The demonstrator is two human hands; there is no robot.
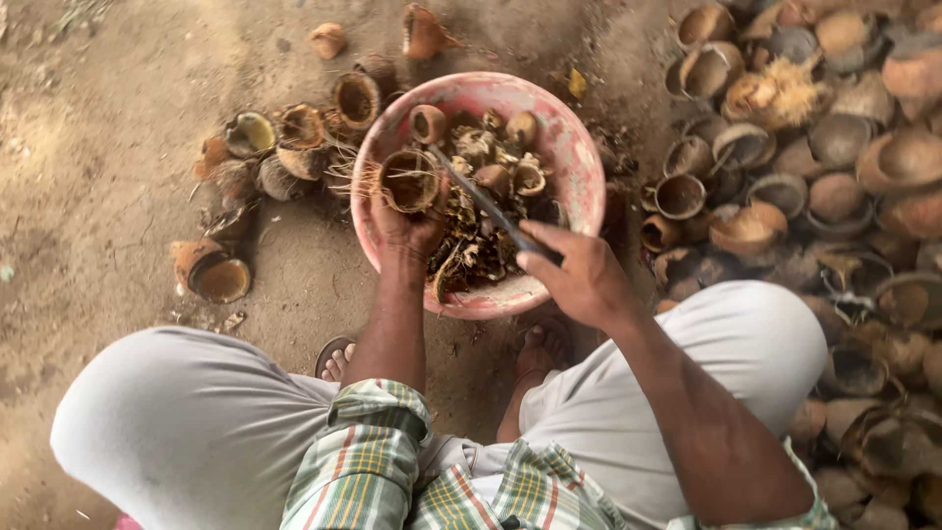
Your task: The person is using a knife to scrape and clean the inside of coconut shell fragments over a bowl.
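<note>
— Where is the coconut shell half [409, 181]?
— Above the pink basin's [579, 162] left rim, left hand [405, 228] cupped round it.
— The right hand [579, 275]?
— Its grip closed on a metal blade [481, 201] angled toward the shell.

Outdoor work yard, dirt ground [118, 196], heaped coconut shells [834, 157]
</note>
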